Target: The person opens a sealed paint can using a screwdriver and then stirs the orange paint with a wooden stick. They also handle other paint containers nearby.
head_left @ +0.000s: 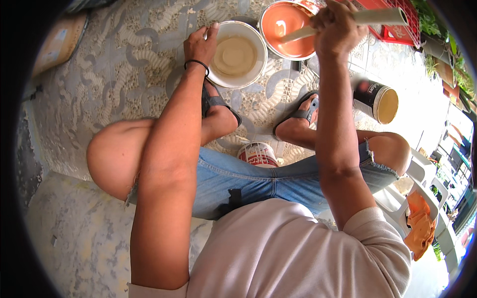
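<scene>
My left hand grips the left rim of a white bucket that stands on the floor between my feet and holds pale tan liquid. Right beside it, touching or nearly so, is a second bucket with orange paint inside. My right hand is closed around a pale, tube-like stick. One end of the stick dips into the orange paint; its other end, which looks hollow, points off to the right.
A black can with a tan end lies to the right of my right foot. A small red-and-white can sits between my legs. Farther right are a red crate, plants and white plastic chairs with an orange cloth.
</scene>
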Motion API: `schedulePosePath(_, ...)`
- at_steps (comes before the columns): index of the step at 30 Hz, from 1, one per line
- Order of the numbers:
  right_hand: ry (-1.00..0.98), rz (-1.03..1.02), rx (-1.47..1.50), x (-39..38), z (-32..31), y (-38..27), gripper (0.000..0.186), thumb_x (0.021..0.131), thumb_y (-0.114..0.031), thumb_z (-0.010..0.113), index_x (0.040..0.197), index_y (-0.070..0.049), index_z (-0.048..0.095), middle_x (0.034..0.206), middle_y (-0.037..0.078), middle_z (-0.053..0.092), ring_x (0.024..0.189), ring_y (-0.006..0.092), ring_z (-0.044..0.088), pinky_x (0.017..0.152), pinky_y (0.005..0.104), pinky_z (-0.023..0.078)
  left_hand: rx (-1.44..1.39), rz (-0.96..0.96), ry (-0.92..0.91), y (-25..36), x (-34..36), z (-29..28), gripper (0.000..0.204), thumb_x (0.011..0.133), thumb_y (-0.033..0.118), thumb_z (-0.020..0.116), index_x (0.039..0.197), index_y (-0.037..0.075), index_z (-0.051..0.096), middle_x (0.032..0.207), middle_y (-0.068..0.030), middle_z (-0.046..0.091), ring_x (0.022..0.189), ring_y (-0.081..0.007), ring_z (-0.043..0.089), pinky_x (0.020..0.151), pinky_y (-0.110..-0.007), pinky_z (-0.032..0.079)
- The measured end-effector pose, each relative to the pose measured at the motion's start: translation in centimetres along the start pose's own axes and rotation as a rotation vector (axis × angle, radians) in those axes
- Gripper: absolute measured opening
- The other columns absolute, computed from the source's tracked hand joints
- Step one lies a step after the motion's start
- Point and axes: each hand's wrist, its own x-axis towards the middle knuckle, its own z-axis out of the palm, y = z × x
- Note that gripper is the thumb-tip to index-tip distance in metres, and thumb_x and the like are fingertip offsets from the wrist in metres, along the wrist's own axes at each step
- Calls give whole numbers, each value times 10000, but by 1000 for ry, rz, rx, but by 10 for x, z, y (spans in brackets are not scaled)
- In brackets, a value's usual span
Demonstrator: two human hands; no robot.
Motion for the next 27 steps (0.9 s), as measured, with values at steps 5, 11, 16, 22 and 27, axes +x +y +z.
schedulePosePath(5, 39, 28, 182, 59, -2, 15, 292, 934, -109, 685, 736, -128, 471, 572, -28, 449, 437, 84, 432, 417, 272, 365, 8, 8, 0, 1, 6, 8, 614, 941, 653, 626, 1183, 109, 777, 1169, -239, 747, 1150, -431, 689, 990, -475, 545)
schedulePosePath(11, 25, 117, 325, 31, -36, -20, 266, 938, -102, 639, 733, -139, 474, 579, -32, 433, 437, 77, 388, 425, 270, 342, 5, -13, -20, 3, 3, 6, 616, 950, 662, 610, 1193, 123, 780, 1167, -228, 753, 1150, -427, 693, 985, -472, 547)
schedulePosePath(16, 121, -42, -199, -2, 8, -1, 203, 910, -73, 647, 774, -134, 510, 574, -33, 421, 426, 93, 378, 419, 279, 337, 27, 20, 11, -4, 4, 2, 597, 949, 644, 618, 1178, 118, 783, 1166, -222, 754, 1125, -427, 702, 978, -472, 554)
schedulePosePath(22, 19, -307, -265, 53, -8, 3, 206, 933, -96, 667, 778, -99, 532, 571, -17, 455, 419, 106, 419, 417, 286, 372, 5, -5, -25, 8, 5, 7, 603, 946, 643, 631, 1180, 109, 782, 1176, -228, 751, 1145, -423, 698, 988, -468, 551)
schedulePosePath(27, 106, -217, -298, 26, -38, -17, 284, 846, 15, 591, 617, -87, 456, 506, 45, 420, 377, 153, 416, 355, 354, 374, 15, 17, 38, -8, 5, 5, 606, 946, 646, 632, 1184, 108, 778, 1174, -229, 750, 1146, -427, 697, 988, -474, 550)
